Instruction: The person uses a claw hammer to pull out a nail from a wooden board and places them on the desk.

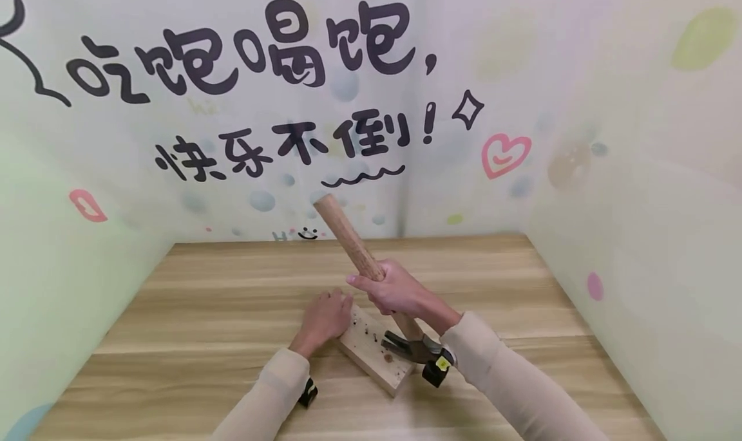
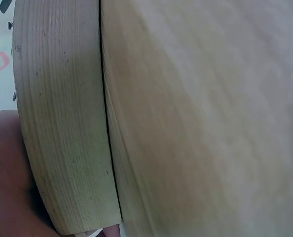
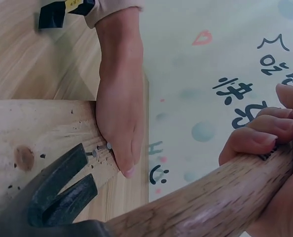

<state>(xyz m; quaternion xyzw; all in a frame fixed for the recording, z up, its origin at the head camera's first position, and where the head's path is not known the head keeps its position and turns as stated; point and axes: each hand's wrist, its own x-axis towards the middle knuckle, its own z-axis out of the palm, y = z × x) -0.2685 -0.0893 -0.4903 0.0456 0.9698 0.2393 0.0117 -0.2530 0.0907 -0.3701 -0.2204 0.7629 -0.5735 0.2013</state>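
My right hand (image 1: 400, 290) grips a claw hammer (image 1: 350, 238) around the middle of its wooden handle, the handle end pointing up and away. Its dark claw (image 3: 62, 197) hangs over a light wooden board (image 1: 371, 354), the split tips close to nails (image 3: 94, 152) that stick up from the board. Small dark holes and a brown knot mark the board's top. My left hand (image 1: 327, 315) holds the board at its far left end, fingers bent over that end. In the left wrist view, the board's long side face (image 2: 67, 118) shows, with nail heads beyond its edge.
The board lies on a wood-grain table (image 1: 232, 286). Pale printed walls (image 1: 637, 235) with black lettering and hearts enclose the back and both sides. A dark wrist camera (image 1: 435, 373) with a yellow label sits at the right wrist, near the hammer head.
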